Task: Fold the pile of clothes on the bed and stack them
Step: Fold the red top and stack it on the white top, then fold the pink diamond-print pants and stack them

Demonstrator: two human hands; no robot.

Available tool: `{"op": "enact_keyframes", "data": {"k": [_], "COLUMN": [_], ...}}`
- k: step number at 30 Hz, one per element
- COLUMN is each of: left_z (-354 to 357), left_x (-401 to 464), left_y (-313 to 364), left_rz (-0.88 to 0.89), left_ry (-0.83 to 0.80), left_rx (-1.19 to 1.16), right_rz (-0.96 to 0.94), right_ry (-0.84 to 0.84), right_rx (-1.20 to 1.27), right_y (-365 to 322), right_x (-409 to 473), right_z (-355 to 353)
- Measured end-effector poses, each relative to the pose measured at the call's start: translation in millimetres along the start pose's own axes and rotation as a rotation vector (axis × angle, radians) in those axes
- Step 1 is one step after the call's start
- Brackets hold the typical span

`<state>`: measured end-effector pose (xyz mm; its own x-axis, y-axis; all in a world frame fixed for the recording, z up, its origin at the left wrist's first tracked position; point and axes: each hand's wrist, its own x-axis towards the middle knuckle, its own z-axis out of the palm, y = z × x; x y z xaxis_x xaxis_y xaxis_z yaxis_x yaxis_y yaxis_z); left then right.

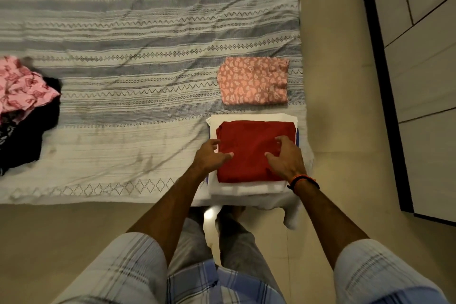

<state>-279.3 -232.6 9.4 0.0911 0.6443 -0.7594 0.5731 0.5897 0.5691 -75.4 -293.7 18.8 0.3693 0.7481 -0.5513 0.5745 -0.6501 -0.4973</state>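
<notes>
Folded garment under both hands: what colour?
Dark red garment, plain, atop the white stack; head view.

Views: just the one, a head-worn wide-angle cam, so nothing overlapped with a second view.
Position: it sat above the near edge of the bed [123, 39], over the person standing on the floor.
Direction: it looked forward and steeply down, bed across the top, the person's own legs and shirt at the bottom.
Closeness: pretty close, both forearms ran up from the bottom corners, with the left hand [211, 155] and right hand [286, 159] near frame centre.
Distortion: the wardrobe [424, 57] at the right edge leaned noticeably.
Coverage: the unfolded pile [22, 106] got cut off at the left edge.
</notes>
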Motion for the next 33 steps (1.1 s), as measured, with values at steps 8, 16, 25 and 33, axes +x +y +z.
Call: {"op": "enact_keyframes", "data": {"k": [8, 16, 25, 33], "left_z": [-75, -207, -360, -444], "left_x": [-52, -106, -163, -147], "left_y": [-13, -82, -191, -235], "left_rz": [0.065, 0.091, 0.068, 0.015], "left_ry": [0.132, 0.308, 0.449, 0.549], "left_rx": [-0.128, -0.285, -0.436, -0.527], "right_rz": [-0.186, -0.387, -0.566, -0.639], "right_ry": [-0.025, -0.138, -0.213, -0.295], "right_rx": [0.093, 0.076, 0.010, -0.098], "right_y": [-76, -198, -332, -421], "right_x": [-45, -96, -172, -161], "right_z": [18, 86, 198, 273]}}
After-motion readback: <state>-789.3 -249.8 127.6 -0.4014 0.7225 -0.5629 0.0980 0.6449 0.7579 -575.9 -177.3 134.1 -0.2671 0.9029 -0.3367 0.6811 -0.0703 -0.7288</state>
